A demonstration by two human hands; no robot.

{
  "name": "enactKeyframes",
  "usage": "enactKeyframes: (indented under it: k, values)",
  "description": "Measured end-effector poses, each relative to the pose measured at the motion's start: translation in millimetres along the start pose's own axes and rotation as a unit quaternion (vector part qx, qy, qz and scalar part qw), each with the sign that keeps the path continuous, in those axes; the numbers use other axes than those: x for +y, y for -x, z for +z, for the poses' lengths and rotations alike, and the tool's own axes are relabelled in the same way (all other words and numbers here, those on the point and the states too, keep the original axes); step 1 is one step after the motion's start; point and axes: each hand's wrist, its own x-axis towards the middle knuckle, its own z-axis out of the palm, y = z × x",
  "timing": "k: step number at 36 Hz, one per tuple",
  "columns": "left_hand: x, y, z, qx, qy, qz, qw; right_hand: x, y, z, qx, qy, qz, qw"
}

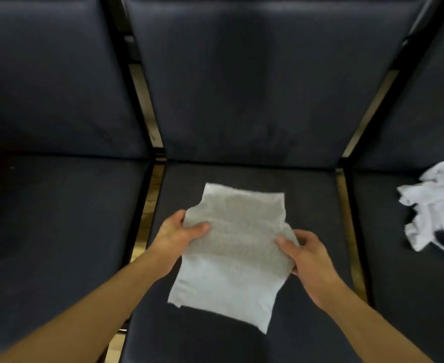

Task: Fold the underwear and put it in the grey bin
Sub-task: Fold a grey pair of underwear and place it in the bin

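Both hands are on the grey underwear (pixel 231 247) over the middle seat (pixel 307 205) of the dark bench. The left hand (pixel 176 237) pinches its left edge, thumb on top, fingers tucked out of sight beneath the cloth. The right hand (pixel 307 255) grips the right edge the same way, thumb on top. The underwear's far part is folded toward the person and its near end hangs flat and pale; the picture is too blurred to make out seams. On the right seat lies a crumpled white cloth (pixel 435 203), cut off by the frame edge.
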Motion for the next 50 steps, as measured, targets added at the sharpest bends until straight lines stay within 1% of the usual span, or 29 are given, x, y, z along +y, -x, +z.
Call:
enactKeyframes:
  k: [3,5,7,10,13,16,18,20,24,27,30,32,35,37,38,41,46,48,50]
  values:
    - [42.3,61.4,0.7,0.004,-0.032,0.069,0.997,-46.7,59.7,-26.6,-0.027,-0.003,-0.059,0.998]
    - [77.0,106.2,4.8,-0.018,-0.037,0.114,0.993,-80.5,101.3,-48.3,-0.058,0.017,-0.100,0.993]
    - [124.7,171.9,7.6,-0.039,-0.046,0.172,0.983,-123.8,162.4,-75.4,-0.086,0.053,-0.154,0.983]
    - [187.1,272.0,8.4,-0.048,-0.108,0.260,0.958,-180.1,261.1,-110.0,-0.096,0.150,-0.240,0.954]
    - [247.3,383.2,13.0,-0.043,-0.187,0.333,0.923,-234.5,370.2,-141.8,-0.075,0.229,-0.310,0.920]
    - [294.5,461.3,24.2,-0.037,-0.250,0.391,0.885,-281.3,451.5,-164.1,-0.056,0.277,-0.360,0.889]
    - [322.9,523.6,35.7,-0.022,-0.262,0.428,0.865,-308.7,515.8,-185.2,-0.031,0.298,-0.385,0.873]
    - [339.9,538.7,39.3,-0.012,-0.265,0.441,0.857,-328.8,536.8,-188.4,-0.017,0.313,-0.390,0.866]
    - [382.2,612.7,46.9,0.005,-0.242,0.494,0.835,-361.3,625.4,-220.9,0.014,0.297,-0.435,0.850]
    - [402.3,636.7,50.0,0.024,-0.240,0.520,0.819,-373.5,651.4,-230.6,0.025,0.299,-0.452,0.840]
    - [419.7,660.6,58.8,0.050,-0.257,0.549,0.794,-378.3,678.9,-244.1,0.069,0.312,-0.468,0.824]
    - [431.4,671.4,64.6,0.067,-0.266,0.563,0.780,-384.2,691.8,-249.5,0.085,0.315,-0.477,0.816]
    - [451.5,684.9,75.2,0.071,-0.275,0.573,0.769,-394.1,706.9,-260.1,0.115,0.315,-0.507,0.794]
    - [464.5,691.1,83.7,0.058,-0.275,0.576,0.767,-400.8,714.5,-268.5,0.133,0.291,-0.531,0.785]
    - [471.3,692.2,87.5,0.047,-0.274,0.578,0.768,-404.1,717.9,-272.6,0.136,0.271,-0.537,0.787]
    - [489.0,695.9,101.7,0.024,-0.284,0.583,0.761,-411.3,725.9,-288.0,0.135,0.219,-0.532,0.807]
    - [519.3,692.8,138.0,-0.034,-0.307,0.590,0.746,-408.1,738.4,-320.4,0.105,0.222,-0.483,0.841]
    - [528.9,689.3,158.1,-0.078,-0.316,0.585,0.743,-401.7,743.3,-333.5,0.132,0.226,-0.463,0.847]
    - [535.7,684.7,183.3,-0.138,-0.330,0.573,0.737,-392.1,744.9,-348.7,0.199,0.240,-0.448,0.838]
